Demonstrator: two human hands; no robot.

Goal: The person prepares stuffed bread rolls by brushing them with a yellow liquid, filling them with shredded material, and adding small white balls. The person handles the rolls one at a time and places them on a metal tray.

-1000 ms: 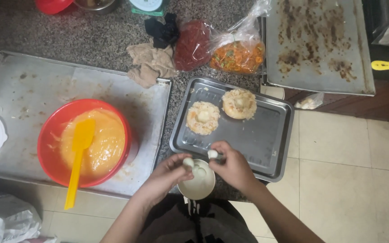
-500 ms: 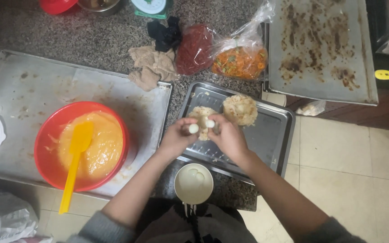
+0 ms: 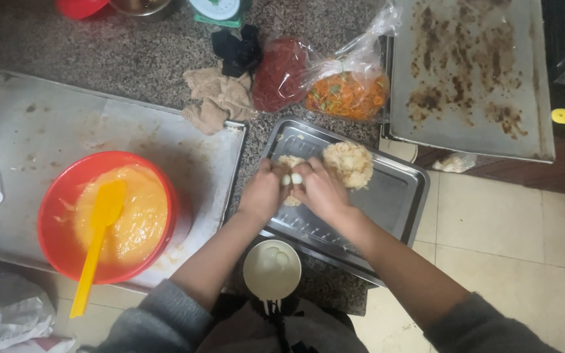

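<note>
- Left hand (image 3: 264,191) and right hand (image 3: 320,189) met over the small steel tray (image 3: 397,196); fingers of both were curled and pinched together on a pale dough patty (image 3: 290,163), mostly hidden under them.
- Small whitish lumps showed at the fingertips (image 3: 287,179); what they were could not be told.
- Patty sat at 11 o'clock in that tray, with a second, finished rough patty (image 3: 348,163) just beside it at 3 o'clock.
- Handling guess: patty looked soft, light, crumbly and a bit sticky; best cupped from the rim with both hands, not squeezed in the middle.
- Red bowl (image 3: 57,222) at 9 o'clock of the hands held thick yellow batter (image 3: 138,219) with a yellow spatula (image 3: 96,245) standing in it; the bowl rested on a big flat tray (image 3: 34,131).
- Small round white cup (image 3: 271,269) at 6 o'clock, near the body, with pale stuff inside.
- Clear bag (image 3: 348,91) of orange shredded mix and a dark red bag (image 3: 279,75) at 12 o'clock on the tabletop (image 3: 132,59).
- Greasy baking sheet (image 3: 469,78) at 2 o'clock held only burnt crumbs.
</note>
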